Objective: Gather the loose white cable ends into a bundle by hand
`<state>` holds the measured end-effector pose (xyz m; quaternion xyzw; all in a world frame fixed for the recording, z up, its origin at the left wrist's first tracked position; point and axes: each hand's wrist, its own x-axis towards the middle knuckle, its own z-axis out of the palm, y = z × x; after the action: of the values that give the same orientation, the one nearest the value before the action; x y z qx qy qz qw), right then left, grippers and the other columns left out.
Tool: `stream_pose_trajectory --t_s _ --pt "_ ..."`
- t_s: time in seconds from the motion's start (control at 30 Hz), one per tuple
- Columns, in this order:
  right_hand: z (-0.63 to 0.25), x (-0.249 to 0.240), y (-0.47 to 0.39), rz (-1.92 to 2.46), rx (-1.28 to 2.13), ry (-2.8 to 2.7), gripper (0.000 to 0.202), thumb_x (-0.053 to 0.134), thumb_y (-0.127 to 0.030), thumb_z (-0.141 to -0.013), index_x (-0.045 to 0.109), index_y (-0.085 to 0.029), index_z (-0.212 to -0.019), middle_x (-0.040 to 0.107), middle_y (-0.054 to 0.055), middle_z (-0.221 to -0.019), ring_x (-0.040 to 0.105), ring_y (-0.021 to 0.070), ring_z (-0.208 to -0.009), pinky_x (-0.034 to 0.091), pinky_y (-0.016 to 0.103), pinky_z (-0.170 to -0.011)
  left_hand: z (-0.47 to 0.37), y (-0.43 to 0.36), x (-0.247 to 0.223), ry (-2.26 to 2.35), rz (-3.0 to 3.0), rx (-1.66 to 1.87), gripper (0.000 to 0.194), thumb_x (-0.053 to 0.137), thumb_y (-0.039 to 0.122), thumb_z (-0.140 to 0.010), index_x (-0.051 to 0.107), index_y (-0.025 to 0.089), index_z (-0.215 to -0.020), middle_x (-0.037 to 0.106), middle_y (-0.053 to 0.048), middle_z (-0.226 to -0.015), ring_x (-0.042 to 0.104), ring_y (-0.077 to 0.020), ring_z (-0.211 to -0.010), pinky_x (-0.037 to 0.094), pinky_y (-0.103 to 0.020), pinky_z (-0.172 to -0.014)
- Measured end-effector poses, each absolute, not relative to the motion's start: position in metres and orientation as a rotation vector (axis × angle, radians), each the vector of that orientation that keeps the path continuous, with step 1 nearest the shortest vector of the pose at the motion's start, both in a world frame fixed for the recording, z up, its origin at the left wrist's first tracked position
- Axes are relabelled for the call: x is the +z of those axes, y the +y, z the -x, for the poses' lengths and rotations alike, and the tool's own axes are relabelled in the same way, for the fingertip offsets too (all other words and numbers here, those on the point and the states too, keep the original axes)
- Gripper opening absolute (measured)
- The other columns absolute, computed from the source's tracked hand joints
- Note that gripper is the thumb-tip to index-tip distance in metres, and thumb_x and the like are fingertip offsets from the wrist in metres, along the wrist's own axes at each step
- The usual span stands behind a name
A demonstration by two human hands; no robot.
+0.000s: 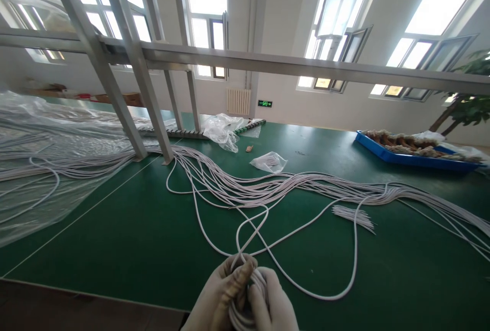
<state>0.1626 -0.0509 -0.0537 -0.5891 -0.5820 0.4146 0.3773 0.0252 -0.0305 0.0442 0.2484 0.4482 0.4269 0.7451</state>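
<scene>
— Across the room, what takes up the most space?

— That green table (133, 249), wide as the floor nearly. A grey metal frame (126, 65) stands on its far left part, and clear plastic sheeting (46, 157) lies spread over the left end.

— And on the table itself?

— A long sheaf of white cables (268, 188) runs from the frame's feet off to the right edge. Far right sits a blue tray (386, 155), heaped with something brownish I cannot make out. Nearer the middle, a small plastic bag (268, 161), and a little bundle of short white ties (354, 217).

— The hands?

— Both gloved, at the near edge. The left hand (220, 295) and right hand (273, 308) are pressed together, each wrapped around a coil of white cable (248, 300), whose loose end loops out over the table towards the sheaf.
</scene>
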Motion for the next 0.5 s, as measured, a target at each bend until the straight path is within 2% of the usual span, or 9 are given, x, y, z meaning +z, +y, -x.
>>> stream_pose_trajectory --t_s 0.1,0.2,0.27,0.4,0.5 --pt "-0.157 -0.054 -0.052 1.624 0.95 -1.45 0.045 0.036 -0.05 -0.103 0.059 -0.021 -0.129 0.078 0.012 -0.11 0.077 0.0272 -0.098 0.061 0.032 -0.077 -0.028 -0.028 0.043 0.983 -0.507 0.978 0.034 0.093 0.043 -0.065 0.078 0.023 -0.087 0.08 -0.009 -0.099 0.069 -0.0321 -0.114 0.056 -0.037 -0.098" --pt "-0.151 -0.048 -0.053 1.92 0.786 -1.48 0.052 0.031 -0.039 -0.104 0.059 -0.01 -0.137 0.076 0.021 -0.114 0.078 0.0322 -0.091 0.063 0.038 -0.072 -0.031 -0.024 0.034 0.971 -0.455 0.941 0.034 0.088 0.049 -0.071 0.078 0.021 -0.086 0.08 -0.008 -0.093 0.073 -0.0298 -0.103 0.059 -0.036 -0.092" --pt "-0.151 -0.044 -0.052 2.013 0.716 -1.549 0.054 0.032 -0.038 -0.104 0.059 -0.007 -0.138 0.076 0.024 -0.111 0.078 0.0343 -0.085 0.063 0.041 -0.071 -0.033 -0.022 0.024 0.952 -0.406 0.898 0.036 0.088 0.048 -0.072 0.077 0.018 -0.09 0.08 -0.008 -0.09 0.075 -0.0273 -0.094 0.06 -0.034 -0.085" --pt "-0.153 -0.04 -0.053 1.843 0.731 -1.577 0.05 0.033 -0.039 -0.104 0.058 -0.015 -0.141 0.076 0.016 -0.119 0.077 0.0293 -0.099 0.064 0.035 -0.077 -0.035 -0.018 0.003 1.007 -0.279 0.972 0.017 0.082 0.031 -0.08 0.076 0.02 -0.092 0.079 -0.005 -0.086 0.077 -0.024 -0.087 0.062 -0.032 -0.08" --pt "-0.152 -0.038 -0.054 1.799 0.739 -1.547 0.048 0.032 -0.039 -0.106 0.057 -0.016 -0.139 0.075 0.014 -0.125 0.075 0.0263 -0.109 0.064 0.03 -0.081 -0.035 -0.017 -0.006 1.083 -0.297 1.074 0.005 0.075 0.028 -0.087 0.076 0.023 -0.086 0.08 -0.004 -0.088 0.077 -0.0228 -0.089 0.062 -0.031 -0.08"
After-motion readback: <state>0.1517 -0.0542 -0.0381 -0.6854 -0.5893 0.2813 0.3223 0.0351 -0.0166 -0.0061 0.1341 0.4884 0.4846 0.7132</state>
